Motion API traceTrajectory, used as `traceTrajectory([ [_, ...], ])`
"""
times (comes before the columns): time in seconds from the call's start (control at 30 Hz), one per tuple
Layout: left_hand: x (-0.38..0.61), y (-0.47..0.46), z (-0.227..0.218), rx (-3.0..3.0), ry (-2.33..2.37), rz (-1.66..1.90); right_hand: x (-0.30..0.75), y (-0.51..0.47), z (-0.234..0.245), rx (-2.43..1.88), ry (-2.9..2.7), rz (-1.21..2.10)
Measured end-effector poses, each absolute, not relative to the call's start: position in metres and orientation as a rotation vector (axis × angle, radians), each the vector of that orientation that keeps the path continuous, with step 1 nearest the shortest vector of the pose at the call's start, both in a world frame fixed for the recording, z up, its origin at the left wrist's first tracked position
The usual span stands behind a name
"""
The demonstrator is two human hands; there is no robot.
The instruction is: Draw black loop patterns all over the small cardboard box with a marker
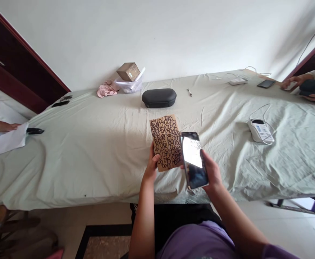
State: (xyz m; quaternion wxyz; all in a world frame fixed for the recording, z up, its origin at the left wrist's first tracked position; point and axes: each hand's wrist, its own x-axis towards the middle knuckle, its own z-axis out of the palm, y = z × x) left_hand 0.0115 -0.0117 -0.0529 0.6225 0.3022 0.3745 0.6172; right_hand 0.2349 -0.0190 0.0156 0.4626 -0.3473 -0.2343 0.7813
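Observation:
My left hand [152, 162] is closed on the left edge of a piece of brown cardboard [166, 144], its thumb on the front face. Black hand-drawn loops cover that face, which is tilted up toward me. In my right hand [212, 171] is a smartphone [194, 160], held upright just right of the cardboard and overlapping its edge. A bright reflection lies across the phone's dark screen. Beyond the cardboard rests a closed black hard case [159, 98] on the cloth, and a pen [190, 92] lies to the right of it.
At the back, a plastic basket [132, 87] holds a cardboard box [128, 71] beside a pink cloth [107, 89]. A white device with a cord [260, 131] sits at right. A person's hands [295, 82] hold a dark item far right; another person's hand [8, 126] touches white paper [12, 144] at left.

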Motion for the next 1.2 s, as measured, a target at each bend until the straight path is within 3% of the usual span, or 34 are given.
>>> traceTrajectory([
  [0.13, 0.014, -0.014, -0.050, 0.805, 0.868, 1.517, 0.285, -0.003, -0.008, -1.171, -0.625, 1.406],
  [0.27, 0.015, -0.012, -0.052, 0.806, 0.870, 1.511, 0.312, 0.013, -0.043, -1.457, -0.838, 1.179],
  [0.47, 0.015, -0.007, -0.050, 0.756, 0.911, 1.512, 0.311, 0.020, -0.077, -1.545, -1.093, 1.084],
  [0.7, 0.018, 0.000, -0.045, 0.705, 0.959, 1.585, 0.312, 0.024, -0.053, -1.570, -1.351, 0.885],
  [0.87, 0.024, 0.002, -0.028, 0.625, 0.927, 1.561, 0.284, 0.023, -0.030, -1.247, -1.261, 1.356],
  [1.0, 0.026, 0.004, -0.020, 0.548, 0.972, 1.309, 0.251, 0.026, -0.047, -0.951, -0.956, 1.782],
  [1.2, 0.016, 0.013, -0.034, 0.517, 1.178, 1.127, 0.228, 0.026, -0.074, -0.770, -0.716, 1.995],
])
